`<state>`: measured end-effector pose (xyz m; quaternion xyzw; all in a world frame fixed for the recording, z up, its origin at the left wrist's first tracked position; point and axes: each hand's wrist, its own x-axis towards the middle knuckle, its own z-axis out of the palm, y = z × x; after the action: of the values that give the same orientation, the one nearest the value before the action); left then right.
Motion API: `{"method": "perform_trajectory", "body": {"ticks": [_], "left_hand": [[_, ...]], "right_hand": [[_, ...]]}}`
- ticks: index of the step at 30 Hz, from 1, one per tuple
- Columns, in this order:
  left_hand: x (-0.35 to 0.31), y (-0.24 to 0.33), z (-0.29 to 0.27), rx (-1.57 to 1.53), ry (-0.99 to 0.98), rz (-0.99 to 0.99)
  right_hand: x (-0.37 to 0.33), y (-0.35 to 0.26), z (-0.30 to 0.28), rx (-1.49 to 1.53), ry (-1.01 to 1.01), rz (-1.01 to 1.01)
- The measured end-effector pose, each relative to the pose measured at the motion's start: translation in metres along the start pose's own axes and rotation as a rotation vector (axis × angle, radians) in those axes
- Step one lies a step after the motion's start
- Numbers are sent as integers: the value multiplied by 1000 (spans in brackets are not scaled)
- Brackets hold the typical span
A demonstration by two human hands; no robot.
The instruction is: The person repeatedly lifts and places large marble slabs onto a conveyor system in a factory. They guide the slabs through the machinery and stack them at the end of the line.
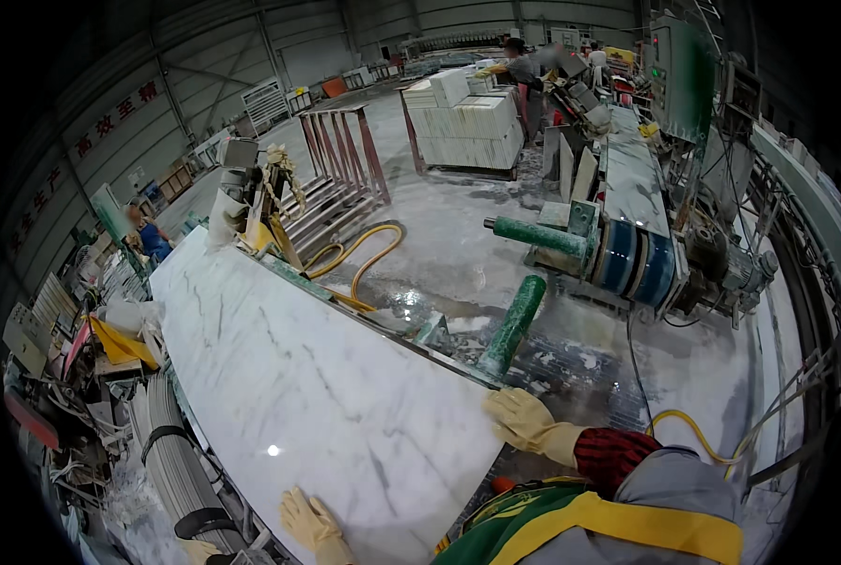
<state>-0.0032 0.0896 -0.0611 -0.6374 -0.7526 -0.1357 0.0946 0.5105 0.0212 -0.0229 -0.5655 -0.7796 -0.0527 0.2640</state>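
A long white marble slab point(288, 377) with grey veins stretches away from me to the upper left. My left hand point(313, 524), in a cream rubber glove, lies on the slab's near left part with its fingers spread. At the near right corner, my right hand point(526, 421) rests on the slab's edge in the same kind of glove, fingers stretched out. A dark red patterned cuff point(610, 457) covers my right wrist. Neither hand holds anything. Part of a pale glove-like shape point(200, 552) shows at the lower edge, left of my left hand; I cannot tell what it is.
Green rollers point(514, 325) stick out beyond the slab's right side. A machine belt point(627, 259) carries stone at the right. A yellow hose point(373, 235) lies on the wet floor near a metal rack point(345, 160). Stacked slabs point(467, 132) and co-workers point(152, 235) are farther off. Bundled grey tubing point(171, 452) runs along the left.
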Motion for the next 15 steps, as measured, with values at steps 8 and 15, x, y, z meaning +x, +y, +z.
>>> {"method": "perform_trajectory", "body": {"ticks": [8, 15], "left_hand": [[-4, -5, 7, -2, 70, 20], [-6, -10, 15, 16, 72, 19]], "right_hand": [[-53, -12, -20, 4, -59, 111], [-73, -23, -21, 312, -54, 415]]}}
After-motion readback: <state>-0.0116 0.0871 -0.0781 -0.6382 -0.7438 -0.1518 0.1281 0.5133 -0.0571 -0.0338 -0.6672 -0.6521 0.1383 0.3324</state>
